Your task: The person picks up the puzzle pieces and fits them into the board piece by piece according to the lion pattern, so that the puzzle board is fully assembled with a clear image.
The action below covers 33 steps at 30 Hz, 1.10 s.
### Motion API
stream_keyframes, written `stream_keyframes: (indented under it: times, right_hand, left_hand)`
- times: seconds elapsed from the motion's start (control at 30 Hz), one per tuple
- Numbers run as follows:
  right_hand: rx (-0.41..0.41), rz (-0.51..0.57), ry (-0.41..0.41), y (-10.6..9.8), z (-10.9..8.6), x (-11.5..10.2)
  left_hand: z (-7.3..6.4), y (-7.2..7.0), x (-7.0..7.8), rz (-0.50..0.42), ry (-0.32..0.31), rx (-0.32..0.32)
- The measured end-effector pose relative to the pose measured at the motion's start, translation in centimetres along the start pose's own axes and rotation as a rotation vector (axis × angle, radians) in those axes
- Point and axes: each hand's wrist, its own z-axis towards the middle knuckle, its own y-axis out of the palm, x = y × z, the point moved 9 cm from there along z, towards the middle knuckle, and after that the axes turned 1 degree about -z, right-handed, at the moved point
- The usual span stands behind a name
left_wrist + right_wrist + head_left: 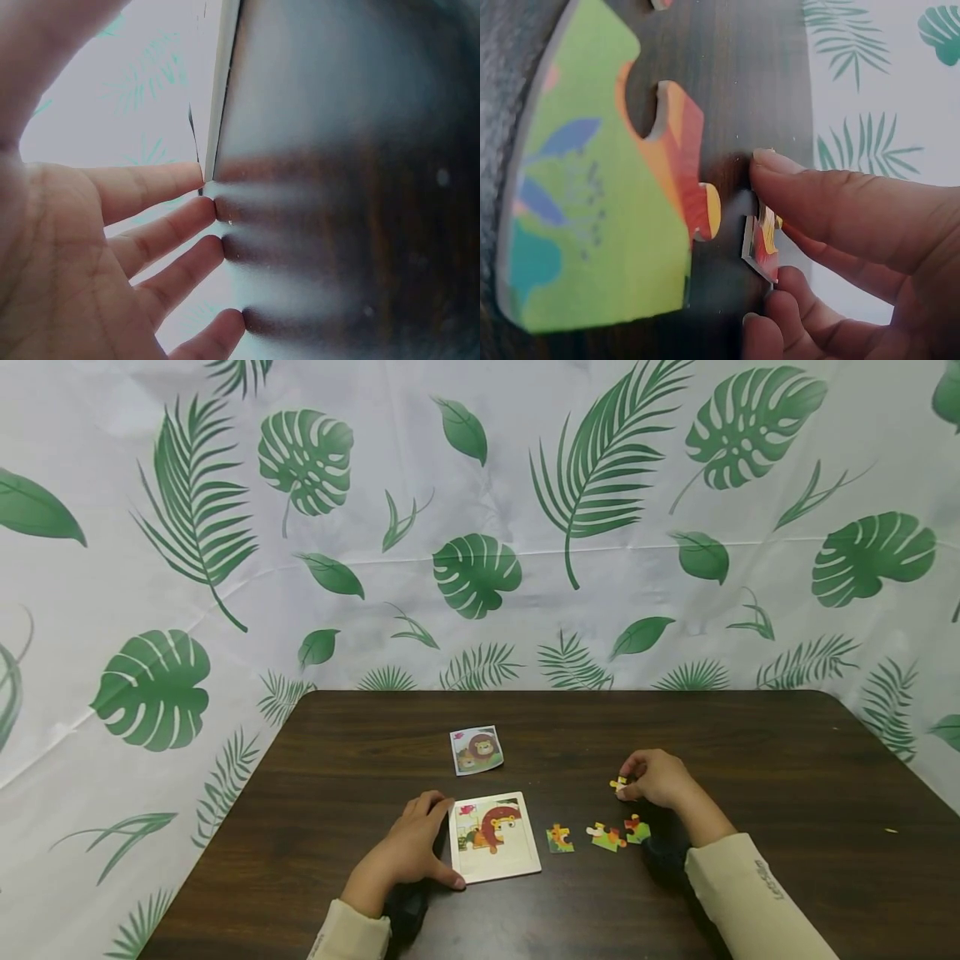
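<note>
A wooden puzzle tray point(501, 863) with a partly assembled lion picture lies flat on the table. My left hand point(412, 843) is at the tray's left edge, its thumb by the near corner and index finger by the far one. In the left wrist view the fingers point(161, 232) are fairly straight, their tips on the table. Off to the right, my right hand point(660, 778) pinches a small yellow and red puzzle piece point(765, 244) between thumb and fingers. Loose pieces lie nearer me: a green and orange one point(559, 838), and a green-edged group point(606, 837) beside another green piece point(637, 828).
Behind the tray lies a picture card point(476, 750) of a lion. All of it is on a dark wooden table point(360, 735). A leaf-patterned white cloth point(405, 468) hangs behind the table. A small yellowish scrap point(891, 831) lies far right.
</note>
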Motion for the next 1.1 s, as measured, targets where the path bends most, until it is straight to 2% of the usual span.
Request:
stream_keyframes:
  times: [0.43,0.83,0.97,1.1]
  right_hand:
    - [0.026,0.05,0.001,0.17,-0.08,-0.17]
    - [0.078,0.092,-0.078,0.03,-0.12,-0.67]
    - [0.069,0.154,-0.081,0.21,-0.07,-0.72]
    - [0.034,0.263,-0.084,0.66,-0.04,-0.79]
  left_hand:
    - [0.24,0.26,-0.46,0.0,0.015,0.007]
    - [0.24,0.22,-0.44,-0.003,-0.002,0.003]
    - [0.12,0.13,-0.24,-0.006,0.011,0.006]
    - [0.09,0.05,-0.1,0.002,0.02,0.011]
